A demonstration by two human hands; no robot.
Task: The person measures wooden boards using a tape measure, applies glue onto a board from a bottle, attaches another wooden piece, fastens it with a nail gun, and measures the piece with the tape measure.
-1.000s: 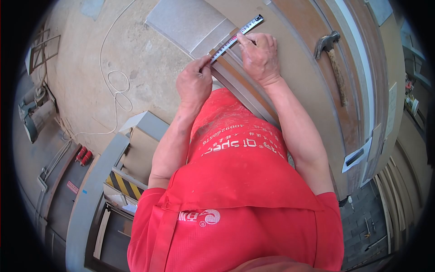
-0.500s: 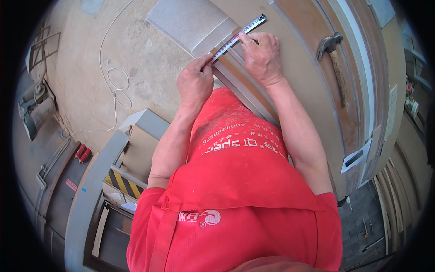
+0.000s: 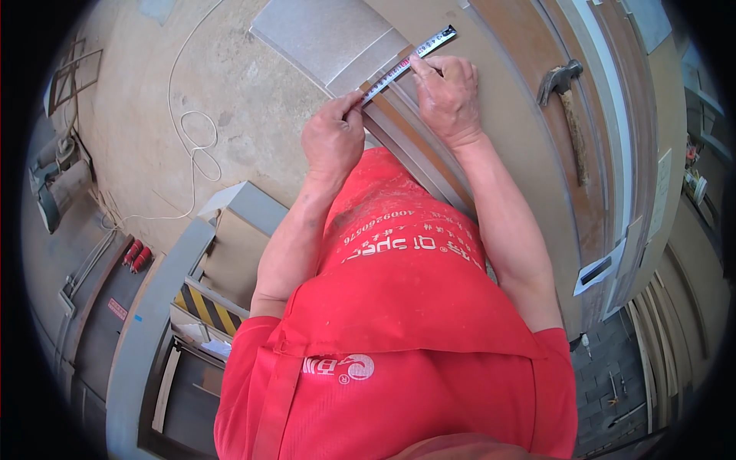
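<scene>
A tape measure [image 3: 390, 77] with a pale printed blade runs slantwise over narrow boards. My left hand [image 3: 333, 136] pinches its lower-left end, where the fingers hide part of it. Farther along the blade, the thumb and fingers of my right hand [image 3: 449, 100] are closed on its edge. Past my right hand the blade's free end with a dark tip sticks out up and to the right. Beneath it lie a brown strip [image 3: 418, 126] and a grey panel [image 3: 330, 42] with a lighter band along its near edge.
A claw hammer [image 3: 569, 115] lies on stacked long boards [image 3: 594, 207] to the right. At left, a pale cord [image 3: 180, 138] loops over the concrete floor, near a machine [image 3: 61, 184]. A grey-framed bench [image 3: 153, 268] with a yellow-black striped part [image 3: 205, 307] stands at lower left.
The view has shifted very slightly. Both hands keep their hold on the tape blade, which lies in nearly the same place over the boards.
</scene>
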